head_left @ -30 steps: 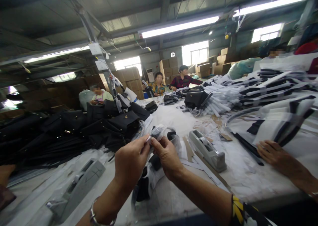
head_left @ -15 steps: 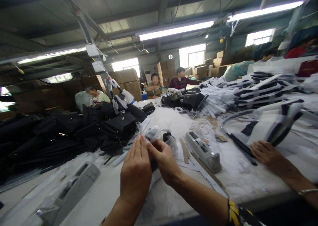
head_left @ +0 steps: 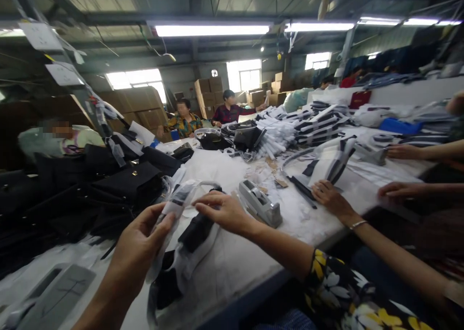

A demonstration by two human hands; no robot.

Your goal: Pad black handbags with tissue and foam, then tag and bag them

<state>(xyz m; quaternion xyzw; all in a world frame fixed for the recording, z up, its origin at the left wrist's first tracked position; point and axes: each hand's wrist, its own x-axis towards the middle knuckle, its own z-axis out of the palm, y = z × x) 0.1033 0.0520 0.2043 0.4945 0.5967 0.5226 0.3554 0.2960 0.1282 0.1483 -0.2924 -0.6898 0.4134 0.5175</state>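
My left hand [head_left: 141, 243] pinches a strap [head_left: 178, 199] wrapped in white padding and clear plastic between thumb and fingers. Just right of it, my right hand [head_left: 224, 211] has its fingers partly stretched out and apart, with the tips close to the clear plastic; whether they touch it I cannot tell. Beneath both hands lies a long black piece with white wrapping [head_left: 195, 231], running down toward the table's front edge. How it joins the strap is partly hidden.
Two grey tape dispensers stand on the table, one [head_left: 259, 204] ahead and one [head_left: 61, 296] at lower left. Black bags [head_left: 123, 185] pile up at left, wrapped straps [head_left: 275, 132] farther back. A co-worker's hand [head_left: 333, 199] holds a wrapped piece at right; other people sit around.
My hands, together before, have moved apart, showing the wrapped strap in the left. The view has turned to the right, bringing more co-workers' hands into sight.
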